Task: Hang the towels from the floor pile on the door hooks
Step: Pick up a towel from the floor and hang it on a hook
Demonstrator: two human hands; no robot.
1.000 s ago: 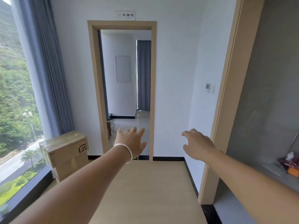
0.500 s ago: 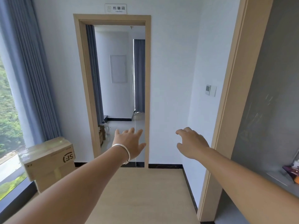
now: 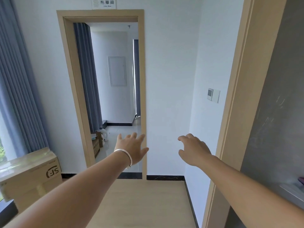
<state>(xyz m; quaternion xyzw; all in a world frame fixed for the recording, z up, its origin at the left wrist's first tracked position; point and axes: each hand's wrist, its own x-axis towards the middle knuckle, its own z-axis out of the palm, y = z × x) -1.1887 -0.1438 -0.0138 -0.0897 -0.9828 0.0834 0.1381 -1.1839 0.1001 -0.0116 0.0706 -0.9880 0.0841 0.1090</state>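
Note:
Both my arms reach forward at waist height in a hallway. My left hand (image 3: 131,148), with a silver bangle on the wrist, is spread with straight fingers and holds nothing. My right hand (image 3: 193,149) hangs in the air with loosely curled fingers, also holding nothing. Straight ahead stands an open wooden doorway (image 3: 142,96) with a small sign above it. No towels, no pile and no hooks are in view.
A taped cardboard box (image 3: 31,175) sits on the floor at the left under grey curtains (image 3: 18,89) and a window. A second wooden door frame (image 3: 236,104) and a grey wall stand at the right. Boxes and a white jug (image 3: 104,134) lie beyond the doorway.
The view has swung right and drawn closer to the doorway; the window has slid out at the left. Both hands keep the same outstretched pose.

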